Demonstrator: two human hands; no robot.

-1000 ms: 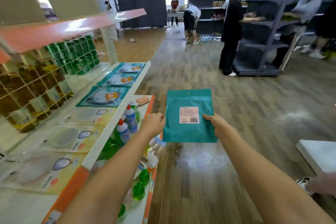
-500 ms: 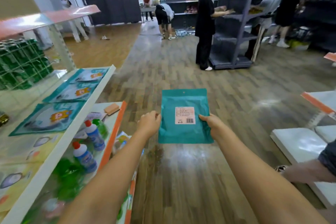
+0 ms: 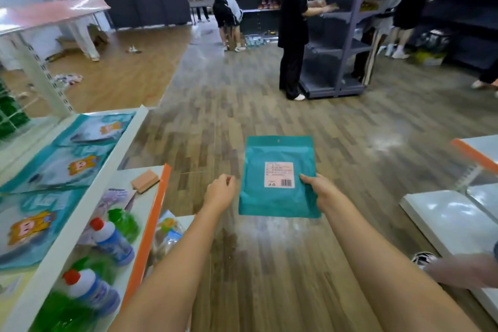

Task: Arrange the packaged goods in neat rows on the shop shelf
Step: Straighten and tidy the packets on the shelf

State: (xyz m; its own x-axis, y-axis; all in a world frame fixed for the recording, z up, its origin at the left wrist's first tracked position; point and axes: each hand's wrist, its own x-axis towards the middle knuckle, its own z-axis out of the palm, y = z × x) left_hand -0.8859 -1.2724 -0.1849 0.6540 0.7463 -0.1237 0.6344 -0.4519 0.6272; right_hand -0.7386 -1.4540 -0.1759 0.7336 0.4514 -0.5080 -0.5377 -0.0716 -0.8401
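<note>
A flat teal pouch [image 3: 277, 191] with a white barcode label faces me, held out over the wooden floor. My right hand [image 3: 320, 191] grips its right edge, thumb on the front. My left hand [image 3: 219, 191] hovers just left of the pouch with fingers curled, a narrow gap between them. On the white shop shelf [image 3: 89, 194] to my left lie matching teal pouches [image 3: 67, 167] with a cartoon figure, set in a row along the shelf.
Below that shelf, an orange-edged lower shelf [image 3: 153, 221] holds red-capped bottles [image 3: 111, 240], green items and a sponge block [image 3: 145, 180]. Another white shelf [image 3: 452, 224] sits low at right, with someone's hand near it. Several people work at dark shelving [image 3: 336, 43] across the aisle.
The view has swung right, pushing the left shelf toward the frame edge. My left hand has come off the pouch's left edge; the right hand still holds it.
</note>
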